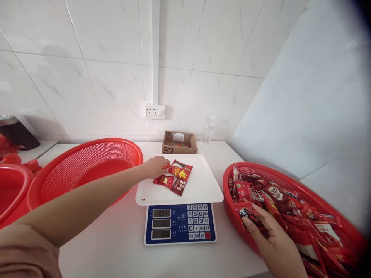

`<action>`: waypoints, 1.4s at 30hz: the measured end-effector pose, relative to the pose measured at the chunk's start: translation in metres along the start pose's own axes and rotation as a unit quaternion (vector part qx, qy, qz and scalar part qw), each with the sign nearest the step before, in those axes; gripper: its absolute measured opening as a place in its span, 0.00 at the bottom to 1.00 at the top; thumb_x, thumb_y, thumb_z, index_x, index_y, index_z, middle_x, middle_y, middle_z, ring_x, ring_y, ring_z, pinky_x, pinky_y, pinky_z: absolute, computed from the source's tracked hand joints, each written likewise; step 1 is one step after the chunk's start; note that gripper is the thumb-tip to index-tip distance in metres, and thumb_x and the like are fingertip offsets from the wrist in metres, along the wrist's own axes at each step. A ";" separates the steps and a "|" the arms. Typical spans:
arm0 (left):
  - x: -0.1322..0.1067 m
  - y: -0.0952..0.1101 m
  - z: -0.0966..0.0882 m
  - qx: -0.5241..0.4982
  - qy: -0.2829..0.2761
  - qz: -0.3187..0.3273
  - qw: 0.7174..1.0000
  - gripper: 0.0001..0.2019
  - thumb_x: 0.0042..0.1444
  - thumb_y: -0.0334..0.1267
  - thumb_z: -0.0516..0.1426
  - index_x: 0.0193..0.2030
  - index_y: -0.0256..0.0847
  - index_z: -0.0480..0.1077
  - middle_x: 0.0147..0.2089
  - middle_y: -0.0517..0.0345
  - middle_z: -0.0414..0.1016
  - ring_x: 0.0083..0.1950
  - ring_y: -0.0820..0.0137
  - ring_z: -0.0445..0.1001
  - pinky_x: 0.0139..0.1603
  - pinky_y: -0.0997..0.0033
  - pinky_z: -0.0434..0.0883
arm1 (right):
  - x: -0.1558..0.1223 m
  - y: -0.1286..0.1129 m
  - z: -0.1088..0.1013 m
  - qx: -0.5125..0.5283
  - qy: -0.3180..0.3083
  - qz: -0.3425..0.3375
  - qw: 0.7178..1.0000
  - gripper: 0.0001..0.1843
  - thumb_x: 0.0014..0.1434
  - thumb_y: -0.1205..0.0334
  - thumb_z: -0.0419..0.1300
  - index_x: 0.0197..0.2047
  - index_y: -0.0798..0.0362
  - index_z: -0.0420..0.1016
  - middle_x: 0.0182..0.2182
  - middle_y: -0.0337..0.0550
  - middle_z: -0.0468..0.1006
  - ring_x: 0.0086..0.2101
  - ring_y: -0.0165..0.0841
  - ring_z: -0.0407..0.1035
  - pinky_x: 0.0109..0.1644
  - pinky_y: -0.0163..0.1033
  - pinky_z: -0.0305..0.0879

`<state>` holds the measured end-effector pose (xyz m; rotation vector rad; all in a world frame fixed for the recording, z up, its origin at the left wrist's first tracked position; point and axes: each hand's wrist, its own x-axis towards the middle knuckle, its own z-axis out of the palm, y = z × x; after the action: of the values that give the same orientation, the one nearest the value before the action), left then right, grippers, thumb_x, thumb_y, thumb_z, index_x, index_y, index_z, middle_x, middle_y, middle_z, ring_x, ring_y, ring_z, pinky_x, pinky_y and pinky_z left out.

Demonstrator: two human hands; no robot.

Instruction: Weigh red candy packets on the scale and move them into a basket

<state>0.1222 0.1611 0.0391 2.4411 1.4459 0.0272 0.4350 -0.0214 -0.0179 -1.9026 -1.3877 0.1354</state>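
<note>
My left hand point(155, 166) reaches over the white tray point(203, 185) of a blue digital scale point(179, 224) and its fingers pinch the edge of a red snack packet point(181, 170). Two more small red packets point(171, 181) lie beside it on the tray. My right hand point(269, 239) rests on the near rim of a red basket point(292, 216) full of red snack packets, its fingers closed on a dark packet point(247, 213).
An empty red mesh basket point(87, 166) stands left of the scale, another red tub point(11, 189) at the far left. A small cardboard box point(179, 142) and a clear bottle point(207, 133) stand against the tiled wall. A white panel point(313, 108) borders the right.
</note>
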 end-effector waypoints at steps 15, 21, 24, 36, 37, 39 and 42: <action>-0.042 0.020 -0.004 -0.014 -0.083 0.064 0.994 0.25 0.53 0.33 0.54 0.59 0.52 0.60 0.57 0.56 0.67 0.56 0.62 0.67 0.53 0.63 0.68 | -0.001 0.002 0.000 -0.004 -0.011 0.002 1.000 0.28 0.49 0.40 0.54 0.47 0.48 0.75 0.45 0.43 0.79 0.45 0.43 0.72 0.45 0.41 0.70; -0.043 0.025 0.008 0.041 -0.051 0.096 0.993 0.24 0.53 0.33 0.51 0.58 0.45 0.59 0.54 0.47 0.66 0.55 0.55 0.65 0.53 0.52 0.66 | -0.001 0.004 0.001 -0.001 -0.005 -0.008 1.000 0.26 0.49 0.41 0.56 0.47 0.46 0.75 0.44 0.42 0.79 0.44 0.42 0.73 0.45 0.41 0.71; -0.043 0.028 0.011 0.049 -0.026 0.104 0.993 0.21 0.53 0.35 0.50 0.55 0.45 0.62 0.53 0.46 0.65 0.52 0.55 0.67 0.49 0.52 0.68 | 0.000 0.005 0.002 -0.002 -0.007 -0.001 1.000 0.27 0.49 0.40 0.55 0.47 0.47 0.74 0.46 0.42 0.79 0.46 0.43 0.72 0.45 0.41 0.71; -0.104 -0.035 -0.035 0.037 0.132 -0.049 0.989 0.14 0.59 0.37 0.43 0.48 0.45 0.65 0.53 0.52 0.67 0.54 0.62 0.66 0.53 0.60 0.67 | 0.000 0.007 0.003 0.002 -0.033 0.014 0.999 0.31 0.49 0.37 0.53 0.49 0.49 0.74 0.49 0.46 0.77 0.49 0.45 0.70 0.45 0.43 0.72; -0.111 -0.047 -0.038 0.042 0.139 -0.078 0.986 0.15 0.59 0.38 0.44 0.50 0.43 0.64 0.54 0.50 0.67 0.54 0.59 0.66 0.53 0.57 0.67 | 0.000 0.007 0.003 0.003 -0.034 0.017 0.999 0.31 0.49 0.37 0.53 0.49 0.49 0.74 0.49 0.46 0.77 0.50 0.45 0.70 0.45 0.42 0.72; -0.121 -0.067 -0.039 0.056 0.138 -0.126 0.981 0.19 0.58 0.41 0.45 0.54 0.40 0.63 0.56 0.44 0.67 0.55 0.53 0.66 0.53 0.49 0.66 | 0.000 0.005 0.002 0.005 -0.038 0.021 0.999 0.32 0.49 0.37 0.53 0.49 0.49 0.74 0.49 0.46 0.77 0.50 0.44 0.70 0.46 0.42 0.72; -0.123 -0.075 -0.034 0.071 0.109 -0.138 0.982 0.25 0.58 0.45 0.46 0.61 0.39 0.58 0.63 0.42 0.61 0.63 0.48 0.58 0.58 0.43 0.60 | 0.001 0.004 0.002 0.002 -0.046 0.024 0.999 0.32 0.49 0.37 0.52 0.48 0.49 0.74 0.49 0.45 0.77 0.50 0.45 0.70 0.46 0.43 0.72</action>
<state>-0.0079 0.0974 0.0681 2.3835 1.9341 0.1383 0.4371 -0.0202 -0.0213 -1.9478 -1.4014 0.2524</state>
